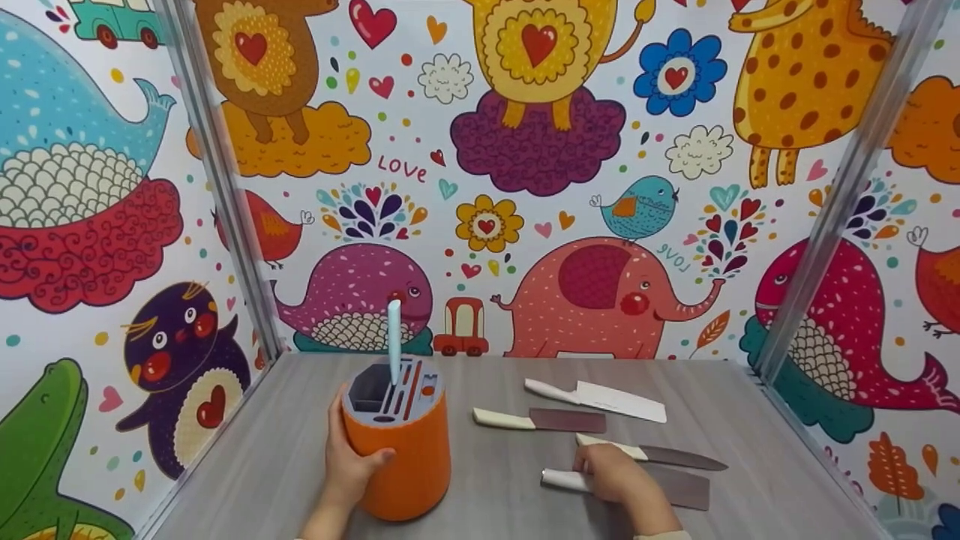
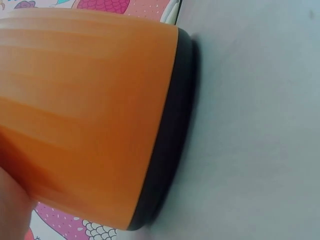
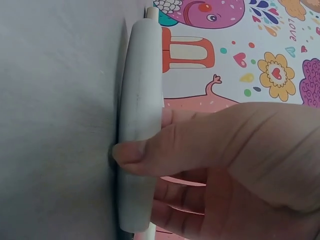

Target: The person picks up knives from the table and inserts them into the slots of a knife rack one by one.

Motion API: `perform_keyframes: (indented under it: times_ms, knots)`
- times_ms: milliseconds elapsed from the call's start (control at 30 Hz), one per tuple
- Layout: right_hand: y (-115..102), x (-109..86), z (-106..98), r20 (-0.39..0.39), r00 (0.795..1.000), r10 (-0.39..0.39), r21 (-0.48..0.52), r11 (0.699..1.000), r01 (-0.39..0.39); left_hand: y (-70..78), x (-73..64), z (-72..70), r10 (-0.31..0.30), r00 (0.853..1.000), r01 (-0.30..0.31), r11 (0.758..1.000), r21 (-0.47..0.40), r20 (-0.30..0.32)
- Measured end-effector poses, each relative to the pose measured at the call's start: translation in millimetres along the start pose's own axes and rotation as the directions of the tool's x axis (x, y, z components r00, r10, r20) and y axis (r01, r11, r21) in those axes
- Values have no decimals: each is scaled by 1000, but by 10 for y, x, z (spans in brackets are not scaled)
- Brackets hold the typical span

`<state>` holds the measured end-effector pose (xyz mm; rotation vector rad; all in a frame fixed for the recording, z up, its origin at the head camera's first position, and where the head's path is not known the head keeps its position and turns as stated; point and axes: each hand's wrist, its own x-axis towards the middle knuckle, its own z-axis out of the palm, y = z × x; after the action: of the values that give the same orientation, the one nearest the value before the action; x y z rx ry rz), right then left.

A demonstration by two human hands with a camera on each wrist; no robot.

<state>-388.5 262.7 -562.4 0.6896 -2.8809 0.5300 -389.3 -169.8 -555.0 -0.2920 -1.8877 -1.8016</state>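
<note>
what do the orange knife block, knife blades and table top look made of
Orange knife block: probably plastic, satin, with softly ribbed sides. Knife blades: likely metal, perhaps coated; thin, flat, dull, pale grey to brownish. Table top: matte, grey wood look; grain streaks could be printed laminate.

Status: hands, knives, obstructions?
Left hand holds orange cylindrical knife block. Right hand grips nearest white-handled broad-bladed knife. Cream-handled pointed knife close beyond.
</note>
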Motion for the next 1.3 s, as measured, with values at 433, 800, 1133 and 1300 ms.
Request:
perform_keyframes:
  times_ms: [433, 800, 1133, 1300]
  knots:
    - [-60, 45, -56, 3, 991, -131, 76, 988, 131, 20, -13, 0, -31, 999, 31, 999, 24, 11]
    - [-483, 89, -524, -19, 994, -108, 319, 942, 109, -11, -1, -6, 2, 1000, -2, 1000, -2, 12]
    - [-685, -6, -756, -137, 990, -33, 596, 796, 109, 21, 2, 18, -13, 1000, 13, 1000, 2, 2]
    - [-754, -35, -784, -216, 976, 34, 702, 701, 130, 8, 0, 52, -17, 1000, 17, 1000, 11, -19]
